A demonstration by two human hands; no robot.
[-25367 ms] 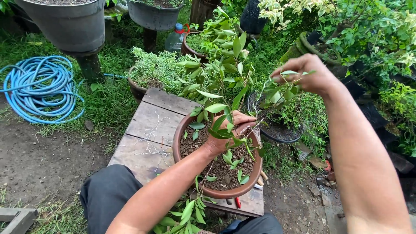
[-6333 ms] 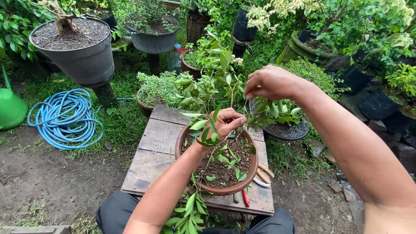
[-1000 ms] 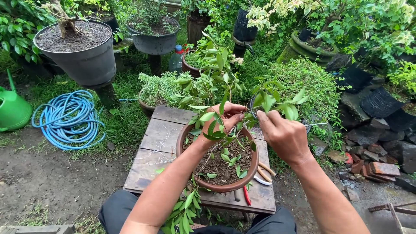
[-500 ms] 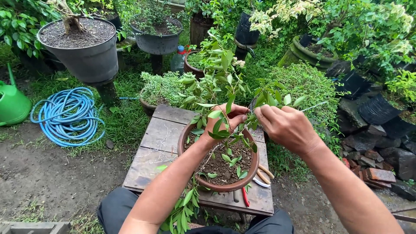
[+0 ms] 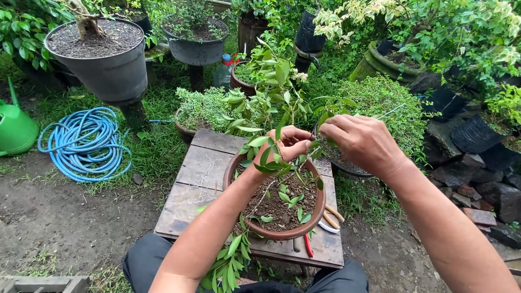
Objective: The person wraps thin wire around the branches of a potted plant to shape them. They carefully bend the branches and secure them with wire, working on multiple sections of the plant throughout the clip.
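Fingers (image 5: 297,142) of the left hand (image 5: 286,146) pinch a thin leafy stem of the small plant (image 5: 274,116), closed on it just above the brown clay pot (image 5: 274,230). Right hand (image 5: 362,142) sits just beside, its fingers (image 5: 332,126) curled in toward the same stem near the top; they look closed on a twig or a thin wire, can't tell which. Plant is rooted in the pot straight below the fingers, pot stands on the grey wooden worktop (image 5: 198,182). Loose green leaves (image 5: 290,198) lie on the soil under the fingers, and a leafy cut bunch (image 5: 225,268) hangs off the worktop's near edge, so some trimming looks done. Plenty of foliage still on the stem, so work on it looks partway, not finished. Red-handled tool (image 5: 308,245) lies on the worktop below and right of the fingers, touched by neither hand. Far left of the fingers: coiled blue hose (image 5: 84,144) and green watering can (image 5: 16,130) on the ground. Big grey pot (image 5: 103,59) up left.
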